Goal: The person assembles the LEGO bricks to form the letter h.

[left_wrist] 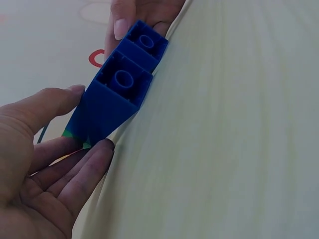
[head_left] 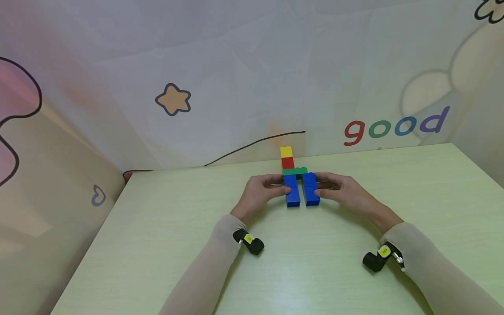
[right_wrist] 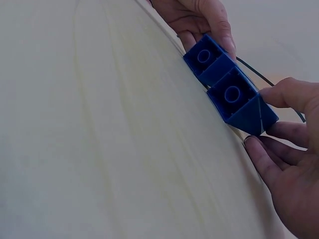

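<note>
A figure of toy building bricks lies between both hands, its yellow brick (head_left: 286,152) and red brick (head_left: 288,163) pointing away from me. A green brick (head_left: 301,170) joins them to two parallel blue legs, with a narrow gap between. My left hand (head_left: 260,192) pinches the left blue leg (head_left: 292,197) between thumb and fingers. On the other side, my right hand (head_left: 348,194) pinches the right blue leg (head_left: 311,197). Both wrist views show the hollow undersides of the blue bricks (left_wrist: 124,79) facing me. Whether the figure touches the table I cannot tell.
The pale green table (head_left: 315,262) spreads around the hands. Behind it hangs a printed cloth backdrop (head_left: 236,87) with a star and the word "good", reaching the table's far edge. Small black cameras (head_left: 256,246) sit on both wrists.
</note>
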Motion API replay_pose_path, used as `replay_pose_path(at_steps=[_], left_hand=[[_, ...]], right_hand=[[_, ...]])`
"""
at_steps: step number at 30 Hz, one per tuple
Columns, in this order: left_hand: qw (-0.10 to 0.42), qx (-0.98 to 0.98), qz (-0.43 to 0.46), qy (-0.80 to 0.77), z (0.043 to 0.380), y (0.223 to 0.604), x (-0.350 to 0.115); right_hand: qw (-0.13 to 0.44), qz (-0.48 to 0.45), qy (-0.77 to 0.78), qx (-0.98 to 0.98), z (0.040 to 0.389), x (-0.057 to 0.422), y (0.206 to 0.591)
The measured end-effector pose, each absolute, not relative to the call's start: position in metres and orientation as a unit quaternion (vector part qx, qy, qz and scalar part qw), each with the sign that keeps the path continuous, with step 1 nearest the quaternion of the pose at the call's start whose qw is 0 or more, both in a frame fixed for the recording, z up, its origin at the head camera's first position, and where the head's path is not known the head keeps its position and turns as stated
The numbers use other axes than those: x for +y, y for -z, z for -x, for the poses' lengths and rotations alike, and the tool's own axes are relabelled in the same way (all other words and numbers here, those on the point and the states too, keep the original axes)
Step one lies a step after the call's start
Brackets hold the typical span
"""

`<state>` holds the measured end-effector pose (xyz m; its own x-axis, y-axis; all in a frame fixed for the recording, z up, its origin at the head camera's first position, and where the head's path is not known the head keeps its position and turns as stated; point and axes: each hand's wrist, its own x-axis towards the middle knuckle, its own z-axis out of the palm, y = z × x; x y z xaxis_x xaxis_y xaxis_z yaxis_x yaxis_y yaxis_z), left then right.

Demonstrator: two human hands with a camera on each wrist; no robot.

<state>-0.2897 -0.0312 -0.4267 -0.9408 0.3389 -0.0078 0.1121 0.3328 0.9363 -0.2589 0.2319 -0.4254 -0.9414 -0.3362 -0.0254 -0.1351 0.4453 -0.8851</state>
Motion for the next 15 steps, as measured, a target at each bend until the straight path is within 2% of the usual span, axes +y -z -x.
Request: replay_pose_path(at_steps=[15], left_hand=[[0.099, 0.819, -0.137, -0.549, 0.2862, 0.4258, -0.0323]], right_hand=[[0.105, 0.133, 0.520, 0.837, 0.2570, 0.2313, 0.4269]])
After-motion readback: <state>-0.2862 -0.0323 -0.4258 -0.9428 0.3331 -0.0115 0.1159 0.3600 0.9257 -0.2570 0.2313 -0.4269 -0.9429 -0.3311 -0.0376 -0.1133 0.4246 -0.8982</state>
